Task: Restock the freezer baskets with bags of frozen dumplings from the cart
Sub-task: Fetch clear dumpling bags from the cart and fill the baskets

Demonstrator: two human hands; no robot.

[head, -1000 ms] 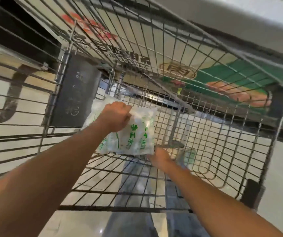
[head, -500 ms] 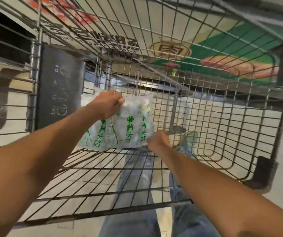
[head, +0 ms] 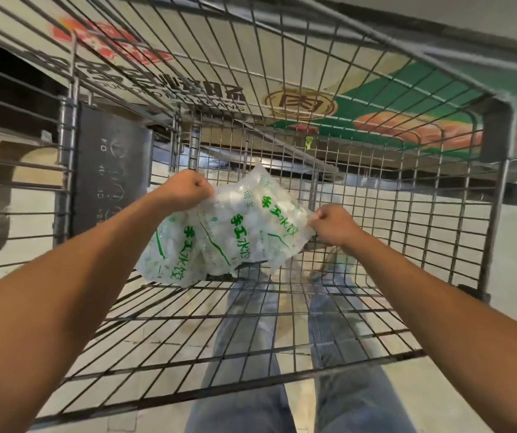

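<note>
Both hands have hauled the stuff up off the wire floor of the shopping cart (head: 251,339) — a second ago the bags were lower down, with the left hand (head: 185,190) on top and the right hand (head: 333,225) still reaching under the edge. Now each fist is pinched tight on a top corner, left corner and right corner, so I'd say the pick is basically done and the carry to the freezer is next.

The dumpling bags (head: 229,232) hang just above the cart floor, near its far wall. Clear plastic, green lettering, lumpy white dumplings inside. Looks like two bags overlapping — the bottom edges sag and crumple.
</note>
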